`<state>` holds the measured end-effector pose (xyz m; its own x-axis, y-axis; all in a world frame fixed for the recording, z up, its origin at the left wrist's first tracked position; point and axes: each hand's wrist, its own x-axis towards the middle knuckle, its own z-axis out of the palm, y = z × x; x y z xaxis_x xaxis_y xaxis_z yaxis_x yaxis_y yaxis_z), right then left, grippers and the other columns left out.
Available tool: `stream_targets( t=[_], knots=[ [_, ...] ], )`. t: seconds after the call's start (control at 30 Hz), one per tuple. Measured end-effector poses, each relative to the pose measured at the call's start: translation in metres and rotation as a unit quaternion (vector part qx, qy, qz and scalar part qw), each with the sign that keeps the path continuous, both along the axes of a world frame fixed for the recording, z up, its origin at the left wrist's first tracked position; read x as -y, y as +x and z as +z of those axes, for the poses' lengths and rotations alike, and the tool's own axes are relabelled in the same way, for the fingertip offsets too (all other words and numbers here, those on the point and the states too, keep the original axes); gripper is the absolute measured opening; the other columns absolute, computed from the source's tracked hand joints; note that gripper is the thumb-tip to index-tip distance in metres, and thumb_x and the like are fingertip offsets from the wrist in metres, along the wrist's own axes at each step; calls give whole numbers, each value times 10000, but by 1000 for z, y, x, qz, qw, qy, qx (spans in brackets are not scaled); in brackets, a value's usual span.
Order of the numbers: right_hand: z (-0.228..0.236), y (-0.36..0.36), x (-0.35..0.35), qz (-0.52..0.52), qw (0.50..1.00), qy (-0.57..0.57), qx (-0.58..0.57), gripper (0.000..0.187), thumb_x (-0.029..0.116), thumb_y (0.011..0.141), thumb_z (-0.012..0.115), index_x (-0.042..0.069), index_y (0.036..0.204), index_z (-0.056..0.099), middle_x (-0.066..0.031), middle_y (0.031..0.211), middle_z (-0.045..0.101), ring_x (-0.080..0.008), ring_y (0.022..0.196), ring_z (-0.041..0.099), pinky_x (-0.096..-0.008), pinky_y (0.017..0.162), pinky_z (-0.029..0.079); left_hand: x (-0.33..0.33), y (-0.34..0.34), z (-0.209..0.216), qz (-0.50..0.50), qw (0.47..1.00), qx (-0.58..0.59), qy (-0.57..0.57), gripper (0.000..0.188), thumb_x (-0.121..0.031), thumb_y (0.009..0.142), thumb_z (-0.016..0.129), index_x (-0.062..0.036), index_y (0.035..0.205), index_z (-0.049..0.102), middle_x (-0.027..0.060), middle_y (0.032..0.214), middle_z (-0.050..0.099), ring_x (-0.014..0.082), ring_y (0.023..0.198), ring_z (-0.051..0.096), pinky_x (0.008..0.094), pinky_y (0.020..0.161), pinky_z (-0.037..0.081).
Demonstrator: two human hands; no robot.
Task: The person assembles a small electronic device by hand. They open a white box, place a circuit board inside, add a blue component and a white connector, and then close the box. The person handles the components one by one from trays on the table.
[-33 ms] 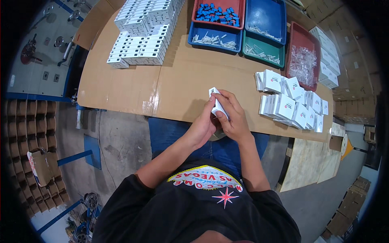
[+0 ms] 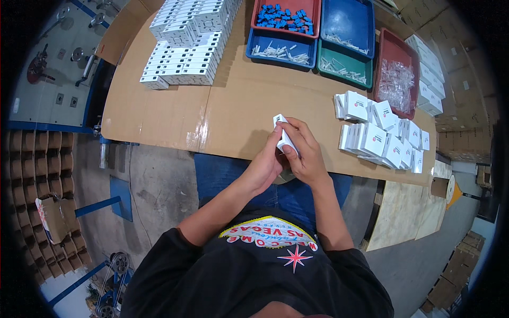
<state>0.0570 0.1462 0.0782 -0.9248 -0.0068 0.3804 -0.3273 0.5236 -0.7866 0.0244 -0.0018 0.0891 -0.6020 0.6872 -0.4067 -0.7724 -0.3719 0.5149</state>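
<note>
A small flat white box [image 2: 287, 139] is gripped between both hands above the table's near edge. My left hand [image 2: 266, 165] closes on it from the left. From the right, my right hand [image 2: 308, 155] wraps over its side, thumb pressed against its lower part. Fingers cover much of the box; its upper end has a small dark mark. To the right of my hands lies a loose group of similar flat white boxes [image 2: 375, 139] with small printed marks.
Stacks of white square units [image 2: 183, 66] stand at the far left of the cardboard-covered table [image 2: 154, 114]. At the back are a red tray [image 2: 256, 21] of blue parts, blue trays [image 2: 344, 21] and a green tray [image 2: 344, 78] with white pieces, and another red tray [image 2: 389, 45] with clear plastic pieces.
</note>
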Motion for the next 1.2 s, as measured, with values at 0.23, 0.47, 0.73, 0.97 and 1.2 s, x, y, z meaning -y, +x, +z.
stream_targets(
  t=[0.23, 0.47, 0.73, 0.97, 1.2],
  knots=[
    [-1, 0, 0, 4, 1000, -2, -9, 449, 327, 1013, 603, 21, 1340, 620, -228, 1317, 587, -408, 1127, 639, -425, 919, 537, 0, 3, 1, 9, 1000, -10, -3, 546, -541, 1097, 370, -132, 1453, 436, 50, 1336, 533, 168, 1282, 529, 372, 1105, 427],
    [-3, 1, 0, 9, 1000, -12, 0, 421, 316, 1035, 570, 23, 1333, 620, -222, 1324, 591, -402, 1139, 636, -423, 936, 532, -2, 5, -5, 20, 1000, -11, 1, 542, -528, 1104, 356, -106, 1432, 443, 78, 1314, 544, 182, 1268, 539, 377, 1104, 430],
    [-9, 0, 0, 20, 999, -39, 14, 389, 271, 1032, 570, 32, 1334, 621, -222, 1338, 589, -399, 1173, 622, -423, 973, 513, -1, 7, -8, 26, 1000, -12, -12, 546, -537, 1099, 361, -108, 1427, 445, 85, 1298, 555, 192, 1254, 554, 391, 1085, 443],
    [3, 1, 1, -6, 976, -189, 105, 436, 305, 1033, 578, 37, 1375, 607, -201, 1336, 588, -353, 1267, 577, -402, 1037, 464, 6, -5, 9, -63, 994, -17, -83, 605, -580, 1076, 397, -108, 1453, 437, 81, 1332, 546, 190, 1235, 562, 388, 1048, 460],
    [20, 6, 8, 11, 975, -151, 162, 723, 513, 950, 651, 81, 1511, 503, -193, 1475, 468, -371, 1346, 488, -443, 1109, 409, 4, -5, -24, 38, 979, -136, -149, 553, -514, 1090, 422, -78, 1424, 487, 63, 1127, 612, 107, 1002, 614, 303, 851, 527]
  ],
)
